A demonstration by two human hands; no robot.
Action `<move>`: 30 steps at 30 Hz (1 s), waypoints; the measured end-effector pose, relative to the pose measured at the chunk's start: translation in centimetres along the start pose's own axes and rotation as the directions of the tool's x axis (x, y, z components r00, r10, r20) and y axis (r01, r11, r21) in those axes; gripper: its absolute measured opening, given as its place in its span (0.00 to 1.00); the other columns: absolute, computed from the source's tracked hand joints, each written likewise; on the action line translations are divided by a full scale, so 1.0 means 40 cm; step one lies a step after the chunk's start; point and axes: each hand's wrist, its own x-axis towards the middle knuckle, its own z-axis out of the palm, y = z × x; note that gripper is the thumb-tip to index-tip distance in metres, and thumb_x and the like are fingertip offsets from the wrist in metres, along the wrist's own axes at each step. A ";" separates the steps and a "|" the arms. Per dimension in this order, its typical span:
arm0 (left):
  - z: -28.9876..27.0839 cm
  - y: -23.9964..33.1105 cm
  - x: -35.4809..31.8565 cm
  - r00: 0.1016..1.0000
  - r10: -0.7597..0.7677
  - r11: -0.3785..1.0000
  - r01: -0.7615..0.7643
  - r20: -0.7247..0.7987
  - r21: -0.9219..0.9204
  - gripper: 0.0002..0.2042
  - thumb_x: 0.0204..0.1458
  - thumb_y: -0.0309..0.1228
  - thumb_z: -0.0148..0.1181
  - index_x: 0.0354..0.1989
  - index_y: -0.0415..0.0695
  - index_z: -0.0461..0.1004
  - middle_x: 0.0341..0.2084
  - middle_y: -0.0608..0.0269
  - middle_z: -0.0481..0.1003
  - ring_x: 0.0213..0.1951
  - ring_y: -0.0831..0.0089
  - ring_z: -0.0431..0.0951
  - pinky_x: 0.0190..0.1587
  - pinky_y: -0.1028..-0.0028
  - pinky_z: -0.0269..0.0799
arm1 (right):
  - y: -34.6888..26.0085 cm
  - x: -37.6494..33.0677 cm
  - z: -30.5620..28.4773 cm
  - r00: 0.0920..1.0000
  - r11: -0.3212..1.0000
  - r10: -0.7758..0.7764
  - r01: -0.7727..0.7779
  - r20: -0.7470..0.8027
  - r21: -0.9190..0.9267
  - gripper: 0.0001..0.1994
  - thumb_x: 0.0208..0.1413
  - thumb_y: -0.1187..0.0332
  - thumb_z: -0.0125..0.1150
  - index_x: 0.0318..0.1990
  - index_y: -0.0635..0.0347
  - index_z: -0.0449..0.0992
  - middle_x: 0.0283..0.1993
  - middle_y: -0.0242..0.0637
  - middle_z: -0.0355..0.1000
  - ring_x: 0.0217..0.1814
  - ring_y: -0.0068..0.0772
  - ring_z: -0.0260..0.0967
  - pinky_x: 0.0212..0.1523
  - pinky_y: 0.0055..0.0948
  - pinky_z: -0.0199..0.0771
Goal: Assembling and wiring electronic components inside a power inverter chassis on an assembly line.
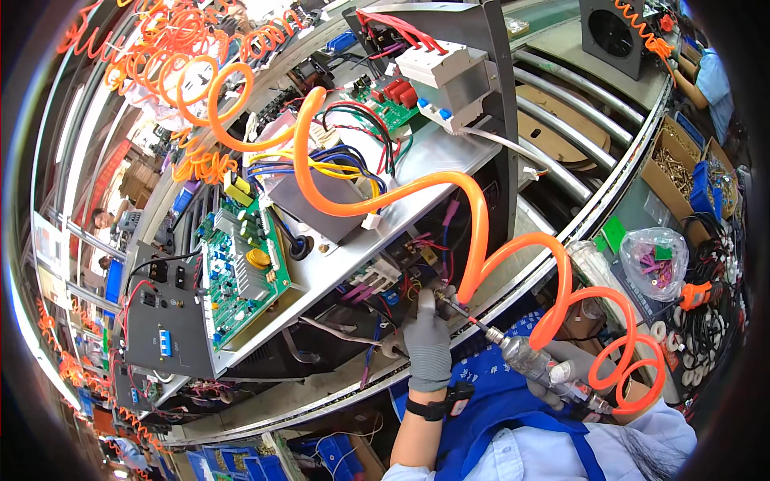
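Left hand (427,343) pinches the bit of the driver (525,358) at the chassis (353,256) front edge, right hand (561,377) wraps its body; hose (481,240) could tug the tip off, nicking nearby wires (377,333).

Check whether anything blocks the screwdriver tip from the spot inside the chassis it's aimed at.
Nothing visible does. The pneumatic screwdriver in the right hand has its bit steadied by the gloved left hand, right at the chassis edge. The orange coiled hose arcs above, clear of the tip.
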 end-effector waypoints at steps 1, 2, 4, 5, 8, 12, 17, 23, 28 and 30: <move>-0.005 -0.011 0.002 0.999 0.032 0.999 -0.032 0.017 0.035 0.10 0.59 0.21 0.49 0.48 0.39 0.72 0.35 0.51 0.78 0.35 0.69 0.79 0.39 0.72 0.75 | 0.001 -0.003 0.001 1.000 1.000 -0.004 0.004 -0.001 0.000 0.44 0.42 0.54 0.67 0.65 0.62 0.54 0.32 0.41 0.69 0.23 0.29 0.70 0.21 0.28 0.71; -0.007 -0.017 0.001 0.999 0.032 0.999 -0.033 0.019 0.036 0.10 0.59 0.21 0.49 0.48 0.39 0.72 0.35 0.51 0.78 0.35 0.69 0.79 0.39 0.72 0.75 | 0.003 -0.004 0.001 1.000 1.000 -0.020 0.020 -0.006 0.007 0.44 0.41 0.54 0.67 0.65 0.62 0.54 0.32 0.41 0.69 0.23 0.29 0.70 0.21 0.28 0.71; -0.009 -0.025 0.001 0.997 0.074 0.994 -0.075 0.006 0.075 0.14 0.57 0.15 0.48 0.48 0.42 0.72 0.35 0.50 0.77 0.35 0.66 0.79 0.37 0.71 0.75 | 0.005 -0.003 -0.001 0.999 0.999 -0.036 0.037 -0.011 0.017 0.44 0.41 0.55 0.67 0.65 0.62 0.54 0.31 0.41 0.69 0.23 0.29 0.70 0.21 0.28 0.72; -0.014 -0.012 -0.007 0.997 0.083 0.994 -0.083 0.001 0.069 0.14 0.57 0.15 0.48 0.48 0.42 0.72 0.35 0.50 0.77 0.35 0.66 0.79 0.37 0.71 0.75 | 0.006 0.002 0.011 0.999 1.000 -0.031 0.031 -0.010 -0.005 0.43 0.41 0.55 0.67 0.65 0.62 0.54 0.31 0.41 0.69 0.23 0.29 0.70 0.21 0.27 0.71; 0.004 -0.010 0.002 0.993 0.098 0.978 -0.109 0.069 0.178 0.11 0.57 0.17 0.49 0.46 0.41 0.74 0.35 0.51 0.76 0.35 0.65 0.78 0.38 0.71 0.73 | 0.020 0.010 -0.006 0.999 0.999 -0.051 0.051 -0.015 0.009 0.43 0.42 0.56 0.67 0.65 0.61 0.55 0.31 0.40 0.69 0.23 0.29 0.70 0.21 0.27 0.71; 0.026 0.011 0.002 0.999 0.044 0.989 -0.045 0.007 0.141 0.08 0.58 0.21 0.53 0.44 0.37 0.75 0.35 0.52 0.76 0.35 0.68 0.76 0.39 0.73 0.72 | 0.019 0.013 -0.010 0.998 0.998 -0.056 0.056 -0.011 0.027 0.41 0.43 0.61 0.67 0.65 0.60 0.55 0.30 0.37 0.68 0.23 0.28 0.69 0.22 0.26 0.69; 0.024 0.017 -0.002 0.976 0.111 0.817 -0.196 0.186 0.542 0.11 0.60 0.33 0.55 0.43 0.36 0.72 0.39 0.54 0.76 0.41 0.64 0.77 0.47 0.67 0.75 | 0.031 0.015 0.006 0.988 0.986 -0.093 0.073 -0.127 -0.150 0.37 0.43 0.60 0.71 0.60 0.61 0.60 0.32 0.40 0.68 0.26 0.30 0.69 0.23 0.28 0.69; 0.011 -0.011 0.020 0.976 0.052 0.918 -0.130 0.212 0.375 0.13 0.60 0.34 0.54 0.43 0.34 0.71 0.39 0.51 0.75 0.44 0.62 0.76 0.50 0.66 0.75 | 0.037 0.026 0.017 0.985 0.991 -0.135 0.135 -0.105 -0.007 0.41 0.43 0.65 0.69 0.65 0.61 0.54 0.33 0.38 0.69 0.25 0.26 0.67 0.23 0.25 0.66; 0.037 -0.005 -0.010 0.984 0.063 0.960 -0.105 0.165 0.258 0.11 0.59 0.30 0.54 0.46 0.36 0.71 0.39 0.57 0.75 0.42 0.68 0.76 0.48 0.70 0.75 | -0.028 0.009 0.055 0.980 0.986 -0.134 0.118 -0.150 -0.114 0.38 0.34 0.50 0.69 0.53 0.64 0.65 0.31 0.38 0.68 0.23 0.30 0.68 0.22 0.27 0.67; 0.045 0.007 -0.018 0.983 0.039 0.981 -0.072 0.179 0.180 0.12 0.57 0.27 0.55 0.48 0.36 0.71 0.39 0.59 0.75 0.41 0.73 0.77 0.46 0.73 0.75 | -0.045 0.001 0.074 0.949 0.976 -0.195 0.163 -0.249 -0.141 0.42 0.32 0.45 0.67 0.52 0.67 0.64 0.29 0.38 0.67 0.21 0.29 0.67 0.20 0.26 0.66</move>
